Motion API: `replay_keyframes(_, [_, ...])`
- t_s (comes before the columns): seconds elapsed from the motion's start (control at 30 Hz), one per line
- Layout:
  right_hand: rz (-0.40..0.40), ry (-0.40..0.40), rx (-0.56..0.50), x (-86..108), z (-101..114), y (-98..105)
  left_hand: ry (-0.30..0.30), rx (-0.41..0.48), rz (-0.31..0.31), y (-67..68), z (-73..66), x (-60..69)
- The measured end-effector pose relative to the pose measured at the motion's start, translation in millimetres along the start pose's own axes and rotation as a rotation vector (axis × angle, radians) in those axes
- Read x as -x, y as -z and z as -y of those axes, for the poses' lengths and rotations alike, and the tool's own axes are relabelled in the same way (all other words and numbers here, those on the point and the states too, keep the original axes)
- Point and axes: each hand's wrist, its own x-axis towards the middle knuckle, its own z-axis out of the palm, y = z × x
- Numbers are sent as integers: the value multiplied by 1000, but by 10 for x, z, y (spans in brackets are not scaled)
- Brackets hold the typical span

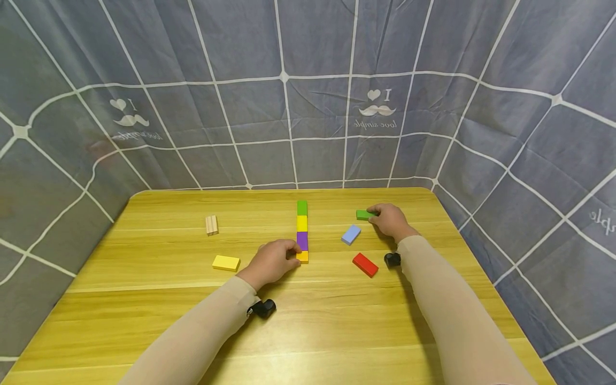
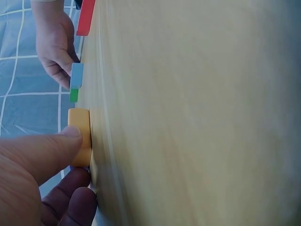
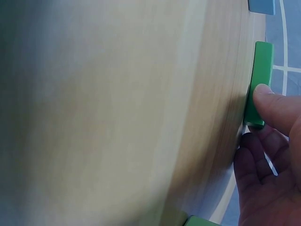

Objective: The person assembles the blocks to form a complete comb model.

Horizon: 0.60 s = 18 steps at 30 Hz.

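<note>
A straight row of touching blocks runs along the table: green [image 1: 302, 208], yellow [image 1: 302, 223], purple [image 1: 302, 240] and orange [image 1: 302, 258] at the near end. My left hand [image 1: 273, 262] pinches the orange block [image 2: 80, 122], its thumb on the block's face and its fingers at the side by the purple one. To the right of the row, my right hand [image 1: 391, 221] holds the right end of a lone green block [image 1: 363, 215] lying on the table; the right wrist view has the thumb on that green block [image 3: 261, 66], with fingertips partly hidden behind its end.
Right of the row lie a blue block [image 1: 351, 235] and a red block [image 1: 365, 264], both slanted. Left of it are a yellow block [image 1: 226, 263] and a striped wooden piece [image 1: 212, 225]. A grey curtain [image 1: 317, 160] borders the table [image 1: 308, 331] behind and at the sides.
</note>
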Motion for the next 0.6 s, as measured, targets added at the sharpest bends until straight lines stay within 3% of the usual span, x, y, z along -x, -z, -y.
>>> replay_keyframes(0.3, [1,3,4,6,-7,0,-5,-5,2,115,58,66])
replay_keyframes(0.6, [8,7,24,5,6,2,35,-115,-57,371,296,259])
